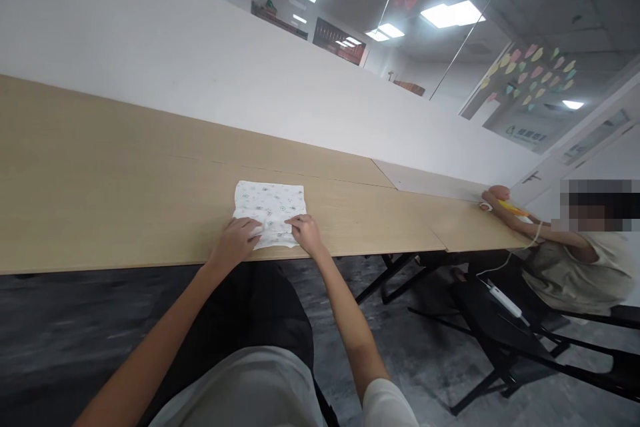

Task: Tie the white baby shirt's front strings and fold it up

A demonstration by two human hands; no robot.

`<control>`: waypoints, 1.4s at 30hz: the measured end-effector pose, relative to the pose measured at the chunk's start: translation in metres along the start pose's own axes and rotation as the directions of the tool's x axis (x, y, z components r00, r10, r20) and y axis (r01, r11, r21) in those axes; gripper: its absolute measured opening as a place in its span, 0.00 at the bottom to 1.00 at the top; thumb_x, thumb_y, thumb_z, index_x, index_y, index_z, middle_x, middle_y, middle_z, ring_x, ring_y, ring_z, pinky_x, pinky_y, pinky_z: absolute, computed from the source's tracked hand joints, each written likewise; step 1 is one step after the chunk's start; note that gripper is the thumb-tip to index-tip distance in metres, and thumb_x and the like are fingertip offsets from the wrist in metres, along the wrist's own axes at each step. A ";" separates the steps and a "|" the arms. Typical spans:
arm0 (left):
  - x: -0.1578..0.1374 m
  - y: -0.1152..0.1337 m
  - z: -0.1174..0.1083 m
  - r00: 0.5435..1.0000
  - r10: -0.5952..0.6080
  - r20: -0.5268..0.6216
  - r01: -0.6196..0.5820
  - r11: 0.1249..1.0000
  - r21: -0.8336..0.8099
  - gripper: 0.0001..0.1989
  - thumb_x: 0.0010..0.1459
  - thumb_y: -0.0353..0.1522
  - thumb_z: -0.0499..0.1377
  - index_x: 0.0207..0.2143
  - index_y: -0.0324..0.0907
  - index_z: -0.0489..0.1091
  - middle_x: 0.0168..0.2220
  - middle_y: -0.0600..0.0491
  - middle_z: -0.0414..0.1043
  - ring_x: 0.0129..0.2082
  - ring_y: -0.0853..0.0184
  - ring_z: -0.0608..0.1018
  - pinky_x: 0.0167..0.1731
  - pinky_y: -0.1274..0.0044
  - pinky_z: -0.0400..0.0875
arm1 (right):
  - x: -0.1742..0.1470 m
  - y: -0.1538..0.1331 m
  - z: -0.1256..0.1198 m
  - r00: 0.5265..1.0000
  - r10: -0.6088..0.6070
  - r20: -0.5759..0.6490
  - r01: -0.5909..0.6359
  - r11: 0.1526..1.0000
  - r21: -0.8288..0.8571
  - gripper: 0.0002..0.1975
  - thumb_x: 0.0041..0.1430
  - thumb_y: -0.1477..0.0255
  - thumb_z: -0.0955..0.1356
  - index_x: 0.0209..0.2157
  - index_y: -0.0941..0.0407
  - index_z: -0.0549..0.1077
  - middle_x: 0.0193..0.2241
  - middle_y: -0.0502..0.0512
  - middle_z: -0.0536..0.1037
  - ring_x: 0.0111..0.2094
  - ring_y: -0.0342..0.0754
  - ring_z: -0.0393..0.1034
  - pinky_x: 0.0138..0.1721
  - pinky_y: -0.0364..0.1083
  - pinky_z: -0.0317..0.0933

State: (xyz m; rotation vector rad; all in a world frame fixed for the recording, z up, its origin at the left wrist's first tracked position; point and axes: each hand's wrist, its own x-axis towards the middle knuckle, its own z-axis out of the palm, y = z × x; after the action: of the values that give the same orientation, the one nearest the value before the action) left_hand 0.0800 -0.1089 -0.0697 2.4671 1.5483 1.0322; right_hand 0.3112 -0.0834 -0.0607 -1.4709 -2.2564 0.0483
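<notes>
A white cloth with a small printed pattern lies as a rough rectangle on the wooden table, close to its front edge. My left hand is at the cloth's left side, its fingers over the fabric and closed on that near part. On the opposite side, my right hand has its fingertips pinched on the right edge. Slight wrinkles run across the near half of the cloth between both hands. The undersides of my fingers are hidden.
The long table runs along a white partition wall with glass above. To the right, a person sits handling a doll-like object. A black folding chair with a white power strip stands nearby.
</notes>
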 end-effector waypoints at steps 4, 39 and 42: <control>-0.016 -0.022 -0.015 0.996 -0.073 -0.041 0.075 0.996 0.056 0.17 0.57 0.33 0.50 0.42 0.44 0.77 0.48 0.45 0.79 0.50 0.54 0.77 0.55 0.63 0.68 | 0.009 -0.006 -0.010 0.998 0.068 0.014 -0.069 0.997 0.019 0.22 0.60 0.84 0.62 0.49 0.55 0.80 0.41 0.58 0.83 0.43 0.49 0.76 0.51 0.46 0.62; -0.025 -0.073 -0.060 0.994 -0.095 0.058 0.109 0.942 -0.316 0.27 0.61 0.44 0.48 0.54 0.42 0.74 0.56 0.47 0.75 0.57 0.58 0.75 0.60 0.66 0.66 | -0.011 0.009 -0.035 0.999 0.054 -0.008 -0.054 0.998 -0.036 0.18 0.65 0.81 0.64 0.50 0.54 0.80 0.57 0.60 0.76 0.57 0.52 0.71 0.58 0.49 0.63; -0.013 -0.089 -0.059 0.996 0.039 0.081 -0.021 0.976 -0.216 0.24 0.61 0.42 0.48 0.48 0.46 0.78 0.53 0.48 0.77 0.56 0.58 0.75 0.61 0.64 0.65 | -0.021 0.034 -0.043 0.999 -0.025 0.038 0.026 1.000 -0.016 0.21 0.61 0.85 0.63 0.47 0.55 0.81 0.51 0.58 0.80 0.52 0.51 0.75 0.56 0.48 0.65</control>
State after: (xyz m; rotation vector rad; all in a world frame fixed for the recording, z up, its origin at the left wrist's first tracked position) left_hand -0.0261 -0.0931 -0.0638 2.3607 1.3032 1.0248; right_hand 0.3636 -0.0963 -0.0386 -1.4612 -2.3104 0.0497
